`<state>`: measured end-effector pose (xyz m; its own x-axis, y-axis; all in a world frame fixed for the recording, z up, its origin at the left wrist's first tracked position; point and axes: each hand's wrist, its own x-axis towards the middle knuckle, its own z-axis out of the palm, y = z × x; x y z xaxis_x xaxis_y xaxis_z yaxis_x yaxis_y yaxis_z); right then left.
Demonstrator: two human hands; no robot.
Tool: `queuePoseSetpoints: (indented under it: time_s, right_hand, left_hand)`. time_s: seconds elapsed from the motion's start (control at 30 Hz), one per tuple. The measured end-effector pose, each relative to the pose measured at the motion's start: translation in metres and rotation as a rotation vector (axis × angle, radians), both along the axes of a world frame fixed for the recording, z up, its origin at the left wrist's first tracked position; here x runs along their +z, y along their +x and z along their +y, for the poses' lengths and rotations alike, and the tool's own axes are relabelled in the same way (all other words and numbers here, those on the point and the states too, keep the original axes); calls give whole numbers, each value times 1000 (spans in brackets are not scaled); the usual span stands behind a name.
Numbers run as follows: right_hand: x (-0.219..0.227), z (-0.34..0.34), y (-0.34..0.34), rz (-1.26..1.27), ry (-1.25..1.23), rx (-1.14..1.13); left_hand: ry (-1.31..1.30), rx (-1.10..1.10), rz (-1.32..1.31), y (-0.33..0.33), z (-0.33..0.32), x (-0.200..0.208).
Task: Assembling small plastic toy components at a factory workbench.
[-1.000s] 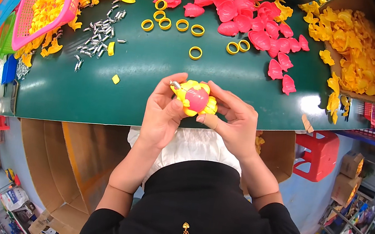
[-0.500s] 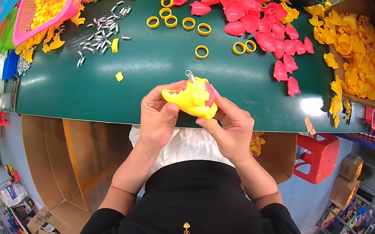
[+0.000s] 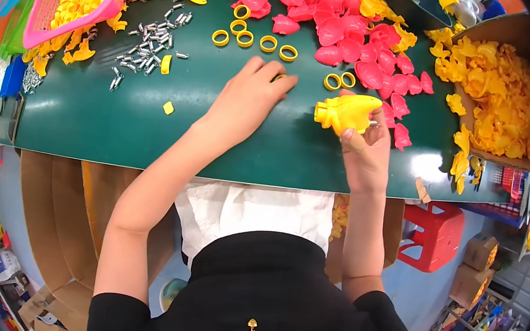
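Note:
My right hand (image 3: pixel 367 149) is closed round a yellow plastic toy-like piece (image 3: pixel 345 114), held above the table on the right. The piece's ringed neck points left and its tapered end right; a bit of metal shows beside my fingers. Over the middle of the table, my left hand (image 3: pixel 247 99) reaches forward, its fingertips closed on a yellow ring (image 3: pixel 281 77) that they mostly cover. Several more yellow rings (image 3: pixel 268 43) lie just beyond that hand. Two further rings (image 3: pixel 332 81) rest near the right hand, close to a pile of pink shell-shaped parts (image 3: pixel 371 74).
Small metal springs (image 3: pixel 150 43) are scattered on the green table (image 3: pixel 213 152) at left. Behind them stands a pink basket (image 3: pixel 34 35) of yellow parts. A cardboard box (image 3: pixel 520 162) of yellow pieces sits at right. A red stool (image 3: pixel 440 235) stands below the table edge.
My left hand has let go of the yellow piece and reached forward to a ring. My right hand has carried the piece to the right and turned it round.

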<state>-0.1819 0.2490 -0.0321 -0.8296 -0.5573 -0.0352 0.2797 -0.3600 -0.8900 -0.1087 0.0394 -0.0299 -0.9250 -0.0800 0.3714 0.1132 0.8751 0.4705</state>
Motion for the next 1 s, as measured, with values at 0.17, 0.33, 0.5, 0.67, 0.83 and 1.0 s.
queuePoseSetpoints:
  time_s: [0.17,0.33,0.5,0.67,0.83,1.0]
  right_hand:
    - [3,-7,4,-55,-102,66]
    - [14,-9,13,83,-31,166]
    - [26,-13,15,494,121,181]
    - [35,-17,11,574,202,317]
    - [37,-25,13,811,540,380]
    - [19,-33,29,831,487,317]
  left_hand:
    - [1207,-42,-219,17,12,13]
    - [1544,-92,-179,35,26,14]
    - [1551,-135,-112,47,22,-7]
    - [1549,-88,-361,57,15,6]
    - [1206,-209,-21,65,19,6]
    - [1158,-32,195,74,30,-26]
